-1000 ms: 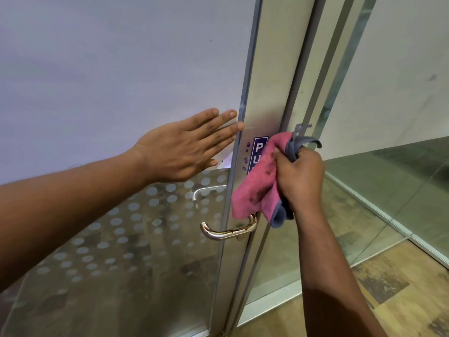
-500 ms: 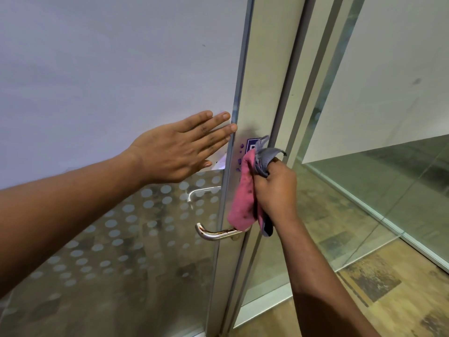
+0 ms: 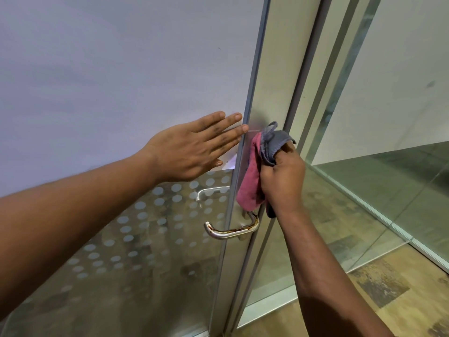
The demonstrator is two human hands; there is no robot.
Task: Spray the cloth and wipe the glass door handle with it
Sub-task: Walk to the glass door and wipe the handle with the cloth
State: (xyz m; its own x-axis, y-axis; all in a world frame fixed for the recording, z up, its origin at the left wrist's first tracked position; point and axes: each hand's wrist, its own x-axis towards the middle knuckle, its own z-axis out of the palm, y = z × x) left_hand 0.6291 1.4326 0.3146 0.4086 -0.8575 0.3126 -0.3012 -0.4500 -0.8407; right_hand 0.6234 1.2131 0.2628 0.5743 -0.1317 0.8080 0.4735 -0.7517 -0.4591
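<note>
door: frosted glass door panel with a band of pale dots [image 3: 136, 251] across its lower part, metal frame stile [image 3: 272, 88] down its right edge.
side glazing: clear fixed glass pane [image 3: 388, 190] right of the stile, wood-pattern floor [image 3: 401, 307] beyond and below it.
left hand: left hand [image 3: 187, 152] flat on the frosted glass above the dots, fingers straight and close together, tips reaching the stile's edge, holding nothing.
right hand: right hand [image 3: 283, 181] fisted round the cloth, fingers curled tight on it, pressing it against the stile.
cloth: bunched pink-and-grey cleaning cloth [image 3: 252, 173], pink part against the stile and hanging below the fist, grey part sticking out on top. Lower edge sits just above the handle's root; contact with the handle possible, can't confirm from this angle.
handle: curved chrome lever door handle with brown rust streaks [image 3: 230, 231], mounted on the stile below the cloth, lever pointing left, roughly level.
second handle: matching lever [image 3: 210, 190] on the far side, seen through the glass, blurred.
</note>
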